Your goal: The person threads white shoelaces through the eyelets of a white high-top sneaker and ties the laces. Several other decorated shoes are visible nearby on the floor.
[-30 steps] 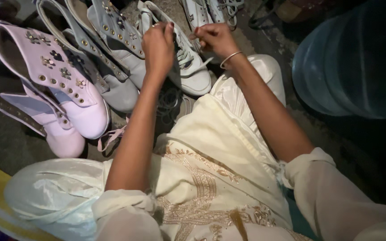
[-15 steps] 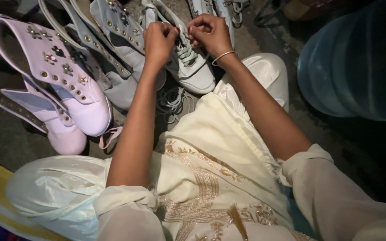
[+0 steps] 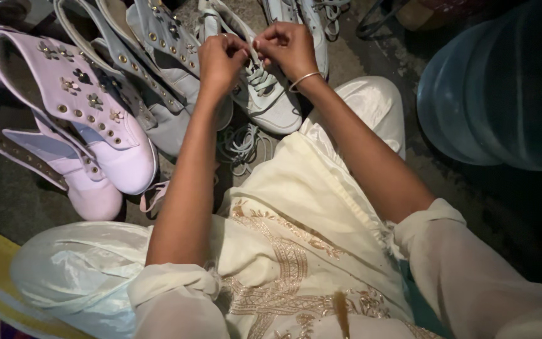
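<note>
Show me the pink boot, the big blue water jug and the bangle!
pink boot point(image 3: 105, 135): head view, on its studded side.
big blue water jug point(image 3: 503, 94): head view, on its curved wall.
bangle point(image 3: 303, 79): head view, on the band at the right wrist.

Dusty grey floor point(image 3: 7, 194) — pink boots point(image 3: 105, 141), white sneaker point(image 3: 265, 94), loose laces point(image 3: 241, 145), blue jug point(image 3: 503, 88).

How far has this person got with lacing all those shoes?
Partly done. The white sneaker already shows crossed laces over its lower eyelets. In hand: the left hand and right hand pinch its lace near the top. Left: the pink boots and grey boots show open eyelets without laces, and a loose lace bundle lies on the floor.
</note>
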